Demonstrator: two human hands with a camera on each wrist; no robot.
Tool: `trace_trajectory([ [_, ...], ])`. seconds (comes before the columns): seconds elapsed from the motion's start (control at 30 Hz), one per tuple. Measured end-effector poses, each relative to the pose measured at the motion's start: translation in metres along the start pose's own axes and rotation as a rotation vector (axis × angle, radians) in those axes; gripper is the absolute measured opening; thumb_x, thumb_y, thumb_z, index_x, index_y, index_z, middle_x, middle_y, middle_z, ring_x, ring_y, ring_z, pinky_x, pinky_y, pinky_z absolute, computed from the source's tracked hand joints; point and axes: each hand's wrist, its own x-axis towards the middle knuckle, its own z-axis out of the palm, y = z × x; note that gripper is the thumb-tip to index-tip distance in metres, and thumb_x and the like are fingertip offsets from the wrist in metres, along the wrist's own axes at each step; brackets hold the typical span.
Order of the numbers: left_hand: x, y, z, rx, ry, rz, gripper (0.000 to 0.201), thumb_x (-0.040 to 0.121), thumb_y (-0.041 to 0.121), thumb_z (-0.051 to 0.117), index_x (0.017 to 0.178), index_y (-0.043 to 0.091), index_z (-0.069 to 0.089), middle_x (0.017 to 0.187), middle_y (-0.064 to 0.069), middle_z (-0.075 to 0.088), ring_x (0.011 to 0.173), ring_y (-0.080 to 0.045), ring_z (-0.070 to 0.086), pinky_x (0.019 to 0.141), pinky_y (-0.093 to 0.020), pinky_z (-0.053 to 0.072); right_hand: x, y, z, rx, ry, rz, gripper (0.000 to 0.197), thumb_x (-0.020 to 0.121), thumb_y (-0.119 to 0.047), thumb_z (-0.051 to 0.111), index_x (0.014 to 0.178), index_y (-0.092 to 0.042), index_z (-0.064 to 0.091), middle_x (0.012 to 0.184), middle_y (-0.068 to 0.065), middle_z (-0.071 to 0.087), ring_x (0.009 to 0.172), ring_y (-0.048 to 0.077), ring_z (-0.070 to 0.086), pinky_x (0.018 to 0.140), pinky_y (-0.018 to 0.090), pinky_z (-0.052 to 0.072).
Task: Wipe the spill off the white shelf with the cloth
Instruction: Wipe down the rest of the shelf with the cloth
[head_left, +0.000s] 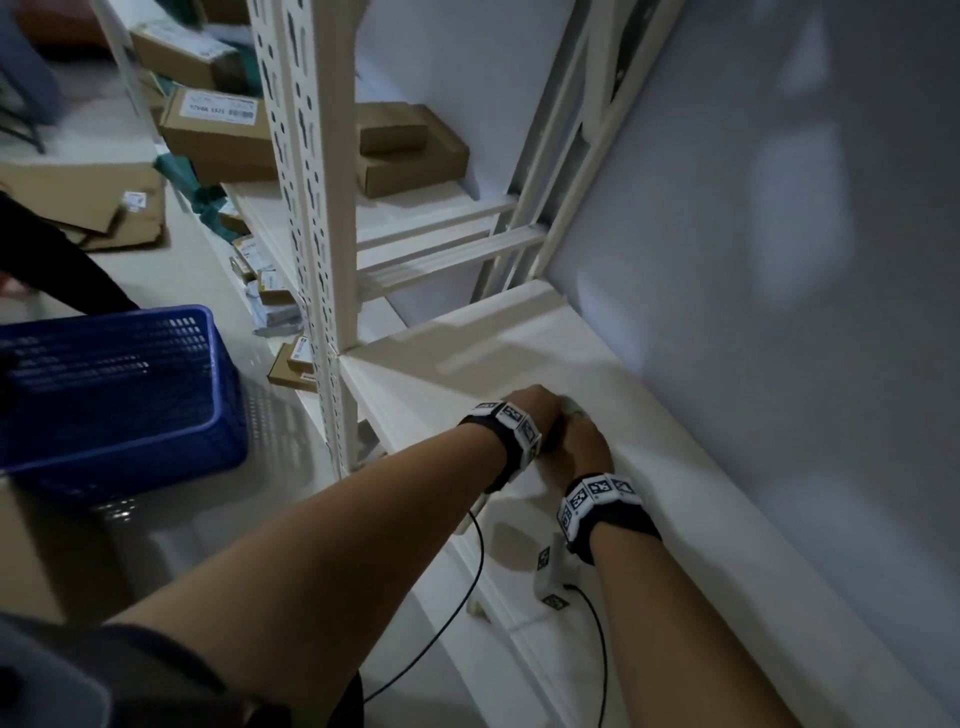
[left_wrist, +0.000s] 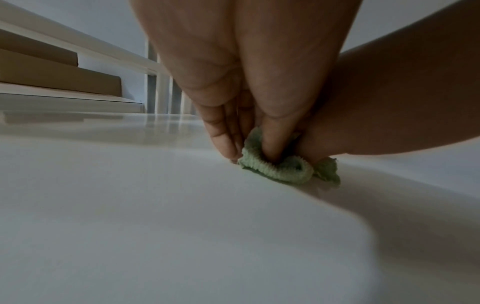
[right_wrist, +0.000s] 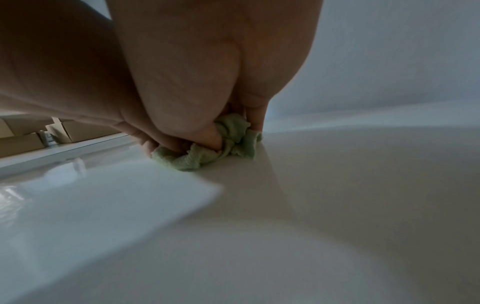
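Cloth: a small green cloth (left_wrist: 283, 170) lies bunched on the white shelf (head_left: 649, 415), close to the wall, with both hands on it.
Left hand: the left hand (head_left: 535, 410) points its fingers (left_wrist: 223, 142) down at the shelf; thumb and fingers pinch the cloth's near fold (the wrist view shows this best).
Right hand: the right hand (head_left: 587, 447) sits touching the left one, its grip curled into the crumpled cloth and pressing it onto the surface.
Shelf: glossy and pale; I cannot make out any spill around the cloth.
Nearby: a blue basket (head_left: 119, 389) stands on the floor to the left, and brown cardboard boxes (head_left: 410, 148) rest on the neighbouring shelf beyond the perforated white post (head_left: 306, 208).
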Motion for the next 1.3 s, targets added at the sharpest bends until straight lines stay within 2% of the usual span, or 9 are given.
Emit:
trace_trajectory([
  [0.07,-0.007,0.016,0.009,0.020,-0.032,-0.010,0.011,0.077,0.008,0.070,0.084,0.006,0.062,0.088,-0.012,0.068,0.081,-0.030,0.069,0.072,-0.036,0.057,-0.018,0.014,0.000,-0.010,-0.020,-0.001,0.026,0.093,-0.023,0.052,0.109,-0.006,0.064,0.117,0.014,0.066,0.108,0.028,0.062,0.085,0.025,0.040],
  [0.17,-0.018,0.047,0.032,0.045,-0.054,-0.010,0.013,0.075,0.012,0.072,0.082,0.006,0.063,0.087,-0.013,0.068,0.082,-0.030,0.071,0.071,-0.037,0.058,-0.054,0.036,-0.008,0.031,0.041,0.007,0.025,0.091,-0.022,0.053,0.108,-0.008,0.065,0.113,0.012,0.067,0.107,0.029,0.063,0.085,0.024,0.042],
  [0.27,-0.038,0.087,0.062,0.019,-0.034,-0.010,0.010,0.082,0.006,0.064,0.092,0.002,0.062,0.097,-0.015,0.067,0.089,-0.032,0.069,0.076,-0.035,0.055,-0.096,0.064,-0.015,0.036,0.023,0.044,0.028,0.092,-0.023,0.053,0.114,-0.008,0.062,0.116,0.013,0.066,0.108,0.029,0.062,0.088,0.026,0.043],
  [0.4,-0.053,0.127,0.092,0.004,0.000,-0.009,0.022,0.090,0.006,0.051,0.108,-0.001,0.061,0.110,-0.018,0.065,0.100,-0.035,0.065,0.084,-0.039,0.053,-0.134,0.098,-0.016,0.016,-0.018,0.078,0.025,0.090,-0.025,0.054,0.108,-0.010,0.062,0.111,0.013,0.068,0.103,0.029,0.065,0.081,0.025,0.041],
  [0.63,-0.082,0.172,0.128,0.018,-0.023,0.042,0.018,0.078,0.005,0.066,0.096,0.004,0.061,0.098,-0.016,0.068,0.090,-0.035,0.068,0.075,-0.037,0.056,-0.188,0.135,-0.015,0.059,0.042,0.118,0.020,0.091,-0.020,0.052,0.106,-0.009,0.061,0.110,0.014,0.068,0.102,0.029,0.065,0.083,0.029,0.045],
  [0.73,-0.087,0.179,0.132,0.034,-0.042,0.060,0.019,0.074,0.005,0.069,0.091,0.005,0.060,0.094,-0.015,0.068,0.086,-0.034,0.069,0.071,-0.036,0.056,-0.190,0.145,-0.009,0.034,0.031,0.142,0.021,0.093,-0.020,0.052,0.108,-0.010,0.061,0.112,0.013,0.068,0.101,0.028,0.065,0.080,0.026,0.041],
  [0.9,-0.094,0.178,0.133,-0.002,-0.005,0.090,0.015,0.079,0.003,0.063,0.094,0.002,0.063,0.096,-0.016,0.069,0.087,-0.032,0.069,0.067,-0.031,0.050,-0.190,0.145,-0.002,-0.003,0.001,0.202,0.022,0.092,-0.019,0.050,0.103,-0.008,0.066,0.105,0.016,0.070,0.096,0.030,0.067,0.081,0.032,0.050],
  [1.03,-0.101,0.174,0.136,-0.041,-0.011,0.120,0.015,0.085,0.003,0.053,0.098,0.001,0.061,0.099,-0.017,0.068,0.089,-0.034,0.068,0.067,-0.032,0.047,-0.196,0.142,0.005,-0.012,0.005,0.255,0.022,0.091,-0.016,0.051,0.103,-0.008,0.068,0.106,0.017,0.070,0.097,0.031,0.066,0.081,0.032,0.050],
  [1.3,-0.115,0.165,0.132,-0.071,-0.055,0.201,0.020,0.089,0.005,0.047,0.103,0.000,0.060,0.104,-0.018,0.068,0.090,-0.034,0.067,0.068,-0.032,0.047,-0.208,0.128,0.009,0.026,0.024,0.358,0.021,0.092,-0.015,0.051,0.102,-0.009,0.068,0.107,0.015,0.070,0.098,0.030,0.066,0.084,0.034,0.053],
])
